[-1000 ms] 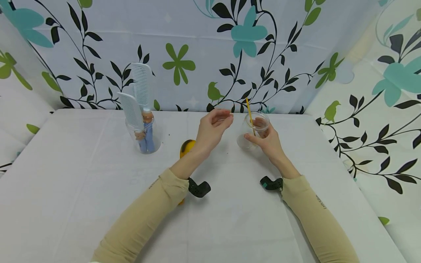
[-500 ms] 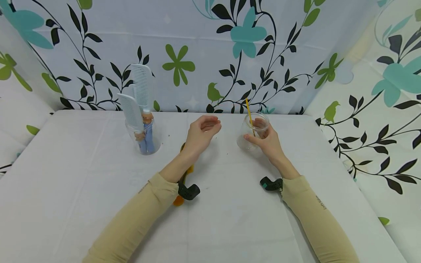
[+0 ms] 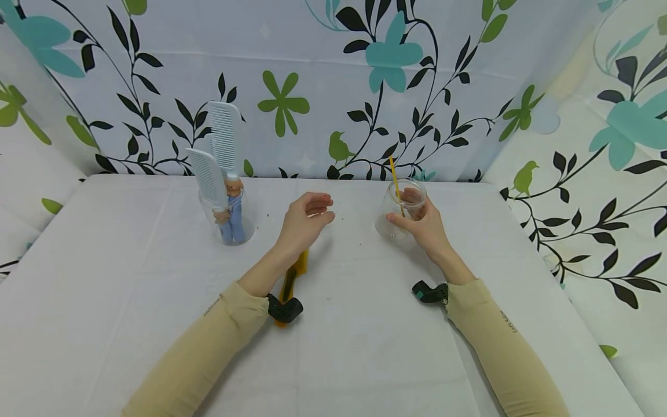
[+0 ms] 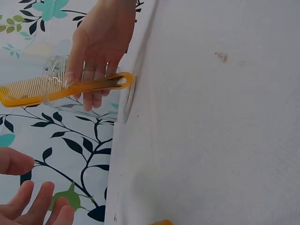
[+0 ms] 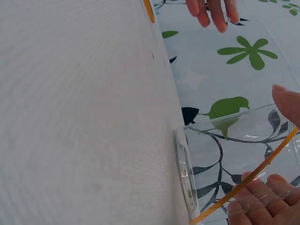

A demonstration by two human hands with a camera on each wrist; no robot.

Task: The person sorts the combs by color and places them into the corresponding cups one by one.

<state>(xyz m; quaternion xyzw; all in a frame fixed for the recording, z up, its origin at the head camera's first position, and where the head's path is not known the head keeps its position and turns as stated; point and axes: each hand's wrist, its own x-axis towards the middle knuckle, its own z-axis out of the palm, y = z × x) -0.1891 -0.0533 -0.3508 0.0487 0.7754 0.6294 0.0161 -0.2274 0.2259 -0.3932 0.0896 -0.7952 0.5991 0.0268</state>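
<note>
My right hand (image 3: 424, 226) grips a clear glass jar (image 3: 388, 223) standing on the right of the table, thumb on its near side and fingers round the far side. Inside the jar leans a yellow comb (image 4: 28, 91), its looped handle down and its toothed end above the rim. To the left of the jar, my left hand (image 3: 306, 219) hovers with loosely bent fingers and nothing between them. Below its wrist lies a long yellow-and-black thing (image 3: 301, 264), mostly covered by the hand and forearm.
Another glass jar (image 3: 249, 223) stands at the back left. It holds two pale blue combs (image 3: 225, 136) with handles like small dolls in blue trousers. The white table (image 3: 365, 347) ends at a leaf-patterned curtain (image 3: 312, 52).
My left hand has drawn away from the jar, leftward and a little toward me, passing over the yellow-and-black thing. The right hand and its jar have stayed put.
</note>
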